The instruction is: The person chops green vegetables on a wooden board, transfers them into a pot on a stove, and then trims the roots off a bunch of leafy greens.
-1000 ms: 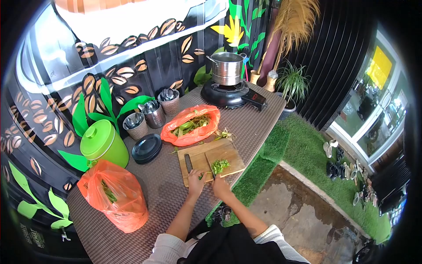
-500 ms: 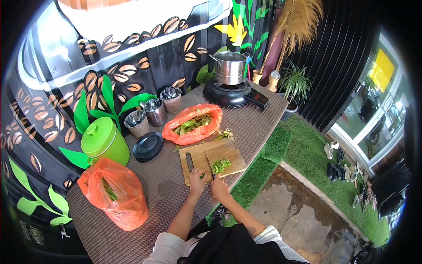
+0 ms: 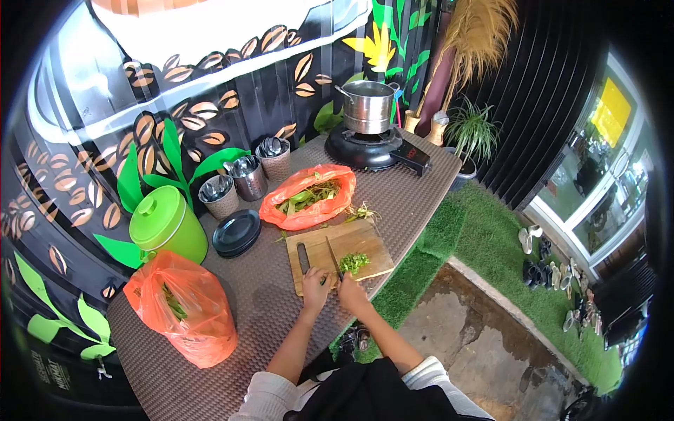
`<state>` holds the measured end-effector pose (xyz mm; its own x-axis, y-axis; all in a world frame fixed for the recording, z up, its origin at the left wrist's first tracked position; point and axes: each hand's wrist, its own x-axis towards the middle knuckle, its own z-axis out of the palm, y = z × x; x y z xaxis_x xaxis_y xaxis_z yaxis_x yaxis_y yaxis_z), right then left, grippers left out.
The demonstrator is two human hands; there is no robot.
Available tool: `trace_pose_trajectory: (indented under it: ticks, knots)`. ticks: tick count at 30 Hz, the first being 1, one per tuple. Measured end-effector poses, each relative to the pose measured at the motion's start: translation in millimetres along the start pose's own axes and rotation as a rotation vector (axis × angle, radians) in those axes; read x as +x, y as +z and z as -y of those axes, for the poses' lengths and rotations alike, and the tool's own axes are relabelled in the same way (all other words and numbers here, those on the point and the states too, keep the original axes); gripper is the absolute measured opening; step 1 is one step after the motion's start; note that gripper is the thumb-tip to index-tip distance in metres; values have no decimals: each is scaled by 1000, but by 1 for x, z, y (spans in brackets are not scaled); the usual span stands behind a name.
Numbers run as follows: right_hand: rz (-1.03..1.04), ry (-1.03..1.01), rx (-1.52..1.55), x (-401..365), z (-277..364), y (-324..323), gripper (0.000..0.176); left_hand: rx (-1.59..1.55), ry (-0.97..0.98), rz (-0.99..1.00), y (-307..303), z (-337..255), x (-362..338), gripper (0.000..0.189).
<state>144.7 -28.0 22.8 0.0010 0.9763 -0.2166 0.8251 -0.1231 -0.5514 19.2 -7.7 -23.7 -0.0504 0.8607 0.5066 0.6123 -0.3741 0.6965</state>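
- An orange bag (image 3: 184,312) stands on the surface (image 3: 270,277), far left.
- The left hand (image 3: 315,283) is curled on the wooden board (image 3: 372,242), it seems around some green stems (image 3: 324,281).
- The knife (image 3: 333,255) has tipped a little; more of it shows now, so cutting seems under way.
- The right hand (image 3: 349,292) is closed around the knife.
- Chopped greens (image 3: 355,263) sit just right of it.

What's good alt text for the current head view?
A person's right hand holds a knife beside chopped greens on a wooden cutting board, the left hand close by. Farther back are an orange bag holding leaves and a metal pot on a burner.
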Motion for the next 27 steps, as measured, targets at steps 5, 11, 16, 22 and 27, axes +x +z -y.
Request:
trace_pose_trajectory:
  ticks: [5,11,16,22,27]
  knots:
    - [67,-25,25,-4,-3,-6,37,-28,-95,29,1,-1,0,9]
    - [45,54,-24,-14,12,-5,37,-39,-81,43,1,-2,0,10]
    - [108,-24,26,3,-2,-7,38,-48,-65,23,2,-1,1,11]
    - [4,60,-102,-21,13,3,31,-11,-35,9,1,-1,-1,11]
    - [-19,87,-17,0,-1,-5,35,-20,-26,17,-3,-3,2,14]
